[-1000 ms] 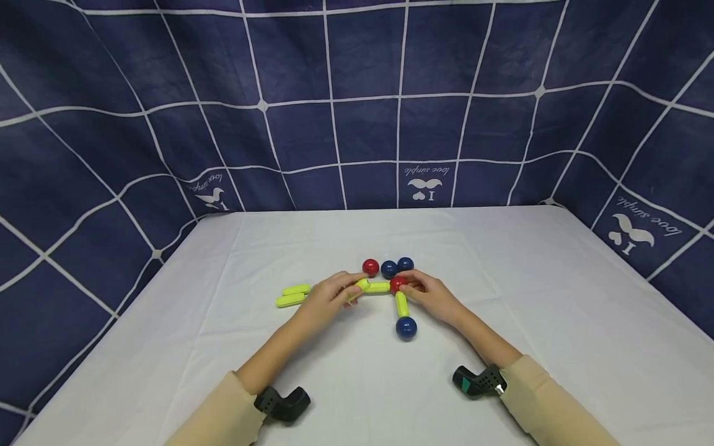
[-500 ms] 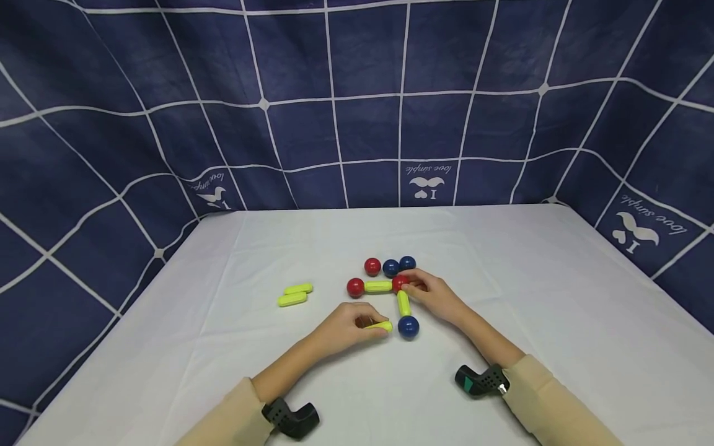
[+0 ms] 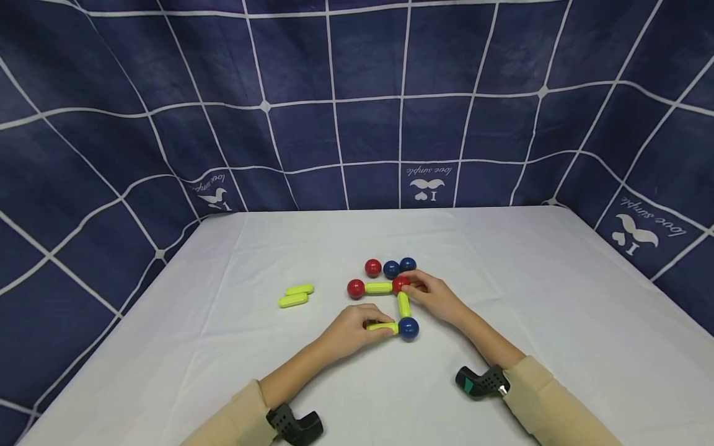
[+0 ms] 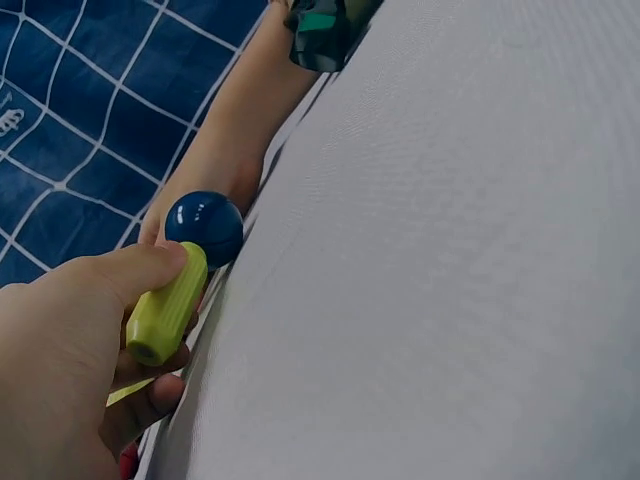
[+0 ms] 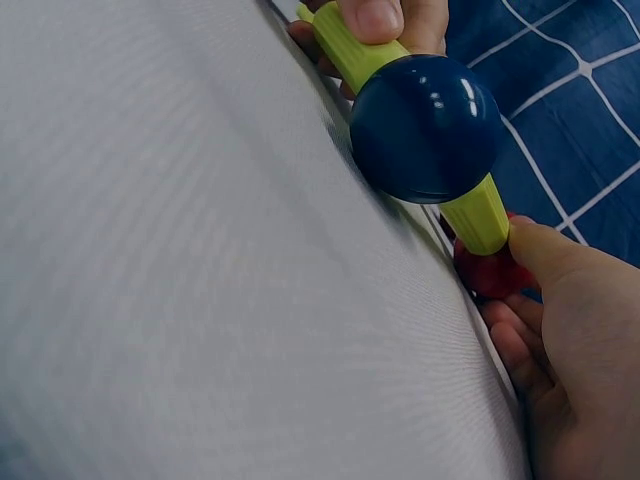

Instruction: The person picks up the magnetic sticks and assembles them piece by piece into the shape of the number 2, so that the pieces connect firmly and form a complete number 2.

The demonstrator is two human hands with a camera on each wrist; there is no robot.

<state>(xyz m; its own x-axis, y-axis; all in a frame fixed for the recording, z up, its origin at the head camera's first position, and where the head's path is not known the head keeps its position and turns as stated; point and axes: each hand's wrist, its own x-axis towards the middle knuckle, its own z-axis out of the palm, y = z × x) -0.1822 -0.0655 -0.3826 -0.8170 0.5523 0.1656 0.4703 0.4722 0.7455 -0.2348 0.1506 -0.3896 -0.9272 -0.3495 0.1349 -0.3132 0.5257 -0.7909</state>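
My left hand (image 3: 351, 329) pinches a yellow-green rod (image 4: 165, 310) between thumb and fingers. That rod's far end touches a blue ball (image 3: 409, 329). A second yellow-green rod (image 3: 404, 305) joins the blue ball to a red ball (image 3: 399, 284), which my right hand (image 3: 432, 297) grips with thumb and fingertips. From this red ball another rod (image 3: 379, 288) runs left to a second red ball (image 3: 356, 288). In the right wrist view the blue ball (image 5: 426, 128) stands between two rods, partly covering them.
Behind the joined pieces lie a loose red ball (image 3: 373, 268) and two blue balls (image 3: 392, 269). Two yellow-green rods (image 3: 293, 300) lie side by side at the left on the white cloth (image 3: 234, 347). A dark blue gridded curtain (image 3: 368, 130) borders the table.
My left hand has come from the far-left red ball toward me and rightward with its rod, which now touches the blue ball. My right hand keeps its hold on the red ball.
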